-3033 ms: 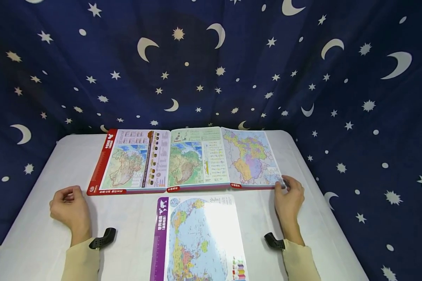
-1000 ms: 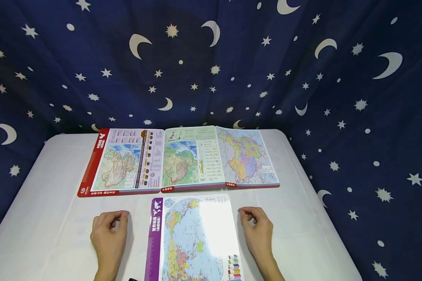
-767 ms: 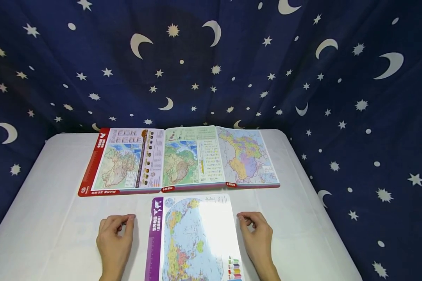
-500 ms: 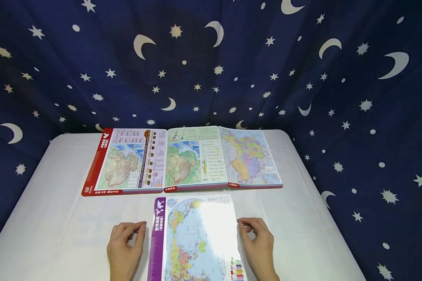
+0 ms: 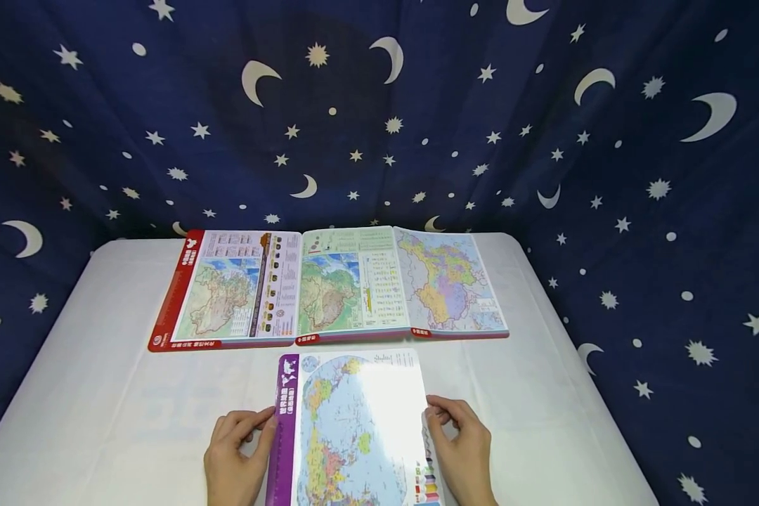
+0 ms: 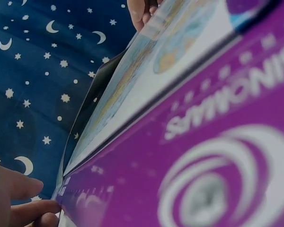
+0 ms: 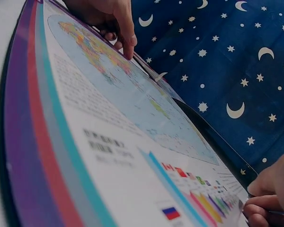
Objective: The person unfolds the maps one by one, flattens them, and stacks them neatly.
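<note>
World map [image 5: 360,436] — flat on the white table [image 5: 133,393], centred in front of the person, purple band along its left side, near end cut off by the head view. Left hand [image 5: 235,453] is at the purple edge, fingers curled, index and thumb tips close together and touching it; can't tell whether the sheet is actually between them. Right hand [image 5: 466,446] sits opposite, thumb and index pinching the right edge, other fingers curled under.

Versus half a second ago: the left fingertips were short of the purple edge; now they meet it. Three seconds ago the right hand was at the fold-out's right corner and the left was out beyond its red end. Map and fold-out look unmoved.

Around it: three-panel fold-out [image 5: 348,288] lies open just past the map's far edge, narrow strip of table between — it takes up the space on that side. Behind that, navy curtain [image 5: 379,105] with moons and stars. Glare washes out the map's upper right.
</note>
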`<state>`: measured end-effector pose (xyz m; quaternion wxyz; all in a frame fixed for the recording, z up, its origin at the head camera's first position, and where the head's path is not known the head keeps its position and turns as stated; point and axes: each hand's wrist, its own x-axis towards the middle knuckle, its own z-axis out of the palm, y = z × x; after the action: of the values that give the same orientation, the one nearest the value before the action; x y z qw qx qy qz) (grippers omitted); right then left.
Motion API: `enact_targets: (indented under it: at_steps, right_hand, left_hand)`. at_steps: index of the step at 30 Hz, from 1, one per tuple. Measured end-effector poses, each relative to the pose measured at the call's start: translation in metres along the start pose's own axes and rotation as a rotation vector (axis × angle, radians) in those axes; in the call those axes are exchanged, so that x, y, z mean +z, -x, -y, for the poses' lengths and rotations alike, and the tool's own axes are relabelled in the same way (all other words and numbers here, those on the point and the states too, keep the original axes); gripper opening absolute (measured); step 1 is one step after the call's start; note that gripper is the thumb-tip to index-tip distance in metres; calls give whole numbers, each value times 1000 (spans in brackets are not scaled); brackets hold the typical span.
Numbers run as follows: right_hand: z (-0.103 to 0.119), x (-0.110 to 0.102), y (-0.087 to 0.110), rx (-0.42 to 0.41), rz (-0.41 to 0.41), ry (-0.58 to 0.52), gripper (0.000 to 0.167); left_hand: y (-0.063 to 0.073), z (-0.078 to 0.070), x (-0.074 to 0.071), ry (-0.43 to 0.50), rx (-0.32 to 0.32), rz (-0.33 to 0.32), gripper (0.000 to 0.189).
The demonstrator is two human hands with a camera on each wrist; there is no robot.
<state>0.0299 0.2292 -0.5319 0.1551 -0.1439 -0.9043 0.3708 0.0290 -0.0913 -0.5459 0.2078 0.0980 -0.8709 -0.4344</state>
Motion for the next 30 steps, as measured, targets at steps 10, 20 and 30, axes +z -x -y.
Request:
enact_targets:
  at_steps: [10, 20, 30]
  right_hand:
    - [1, 0, 3, 45, 28, -74, 29]
    - [3, -1, 5, 68, 60, -112, 35]
    - [3, -4, 4, 112, 94, -259, 37]
  left_hand:
    - [-1, -4, -6, 97, -175, 149, 23]
    - [-10, -4, -20, 211, -305, 413, 46]
    - [-13, -1, -18, 276, -299, 435, 29]
